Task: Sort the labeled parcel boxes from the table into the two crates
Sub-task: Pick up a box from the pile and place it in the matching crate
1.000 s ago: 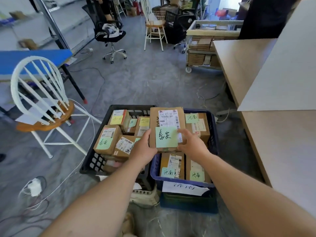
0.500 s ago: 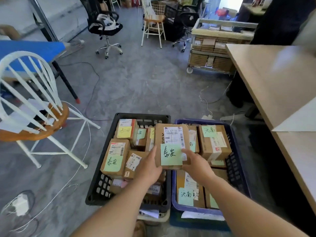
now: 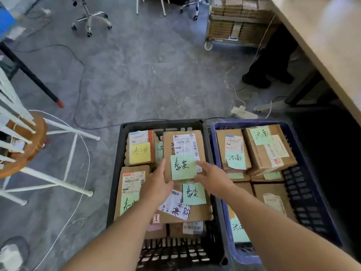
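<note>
A brown parcel box (image 3: 183, 145) with a white shipping label and a green handwritten note lies on other parcels at the back right of the black crate (image 3: 117, 173). My left hand (image 3: 156, 184) holds its near left corner, fingers along the left edge. At the near right corner, my right hand (image 3: 212, 178) holds on with one finger on top by the label. To the right stands the blue crate (image 3: 293, 133), which holds several boxes with green notes. The black crate's other parcels carry yellow or green notes.
A white wooden chair (image 3: 29, 145) stands to the left of the crates. The light wooden table (image 3: 322, 36) runs along the right. Cables and a power strip (image 3: 242, 112) lie on the grey floor behind the crates. A wheeled cart (image 3: 234, 26) of flat cardboard and an office chair stand further back.
Both hands have carried the green-noted parcel leftwards and down, from above the seam between the crates onto the parcels in the black crate. The view has tilted down.
</note>
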